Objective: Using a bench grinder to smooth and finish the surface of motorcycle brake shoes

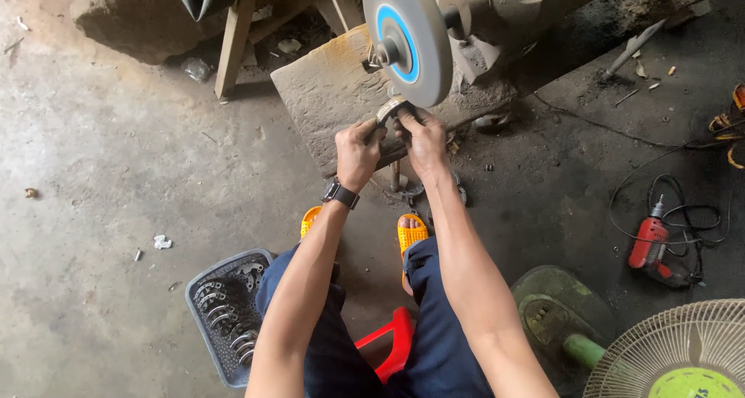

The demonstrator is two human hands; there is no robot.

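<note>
A curved metal piece (390, 108) is pressed up against the lower rim of a grey grinding wheel (409, 41) with a blue centre ring. My left hand (358, 151), with a dark watch on its wrist, grips the piece's left end. My right hand (424, 138) grips its right end. The wheel sits on a dusty motor (512, 10) mounted on a worn wooden block (326, 95).
A grey basket (203, 320) with several metal pieces stands at the lower left. A red stool (392, 340) is under me. A red drill (650, 247) with cable lies right. A green fan (675, 355) stands lower right. Wooden legs (235, 37) rise at the back.
</note>
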